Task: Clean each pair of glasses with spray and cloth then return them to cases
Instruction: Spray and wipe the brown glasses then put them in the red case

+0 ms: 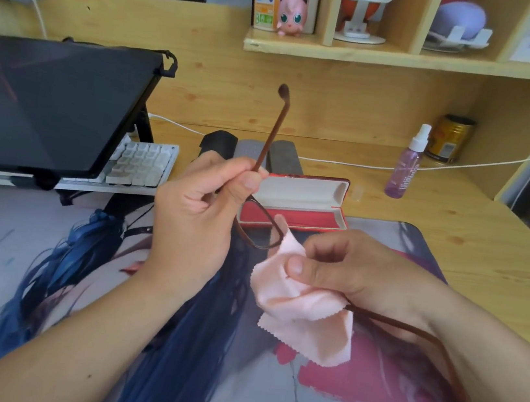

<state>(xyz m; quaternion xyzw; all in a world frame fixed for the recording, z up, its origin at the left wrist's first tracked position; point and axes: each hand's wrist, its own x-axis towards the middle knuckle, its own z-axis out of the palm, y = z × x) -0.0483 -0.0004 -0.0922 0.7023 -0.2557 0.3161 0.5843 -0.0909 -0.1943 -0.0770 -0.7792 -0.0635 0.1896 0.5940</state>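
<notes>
Wiping brown glasses (258,225) held between my hands — my left hand (199,212) pinches one temple, which points up and away, while my right hand (352,274) clamps the pink cloth (302,311) over a lens. An open red case (297,202) lies just beyond, lengthwise across the counter (489,239) — nearer my left, with free room.

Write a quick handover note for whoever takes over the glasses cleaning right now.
Left hand: pinches the brown glasses by one temple, near the hinge.
Right hand: holds the pink cloth pressed on one lens.
Red case: open on the desk behind the hands, nothing in it.
Spray bottle: upright, far right, cap on.
Other cases: behind the red one, closed.
Done: this pair out of its case.
Left: finish wiping, put them in the red case, then the other pairs.
</notes>
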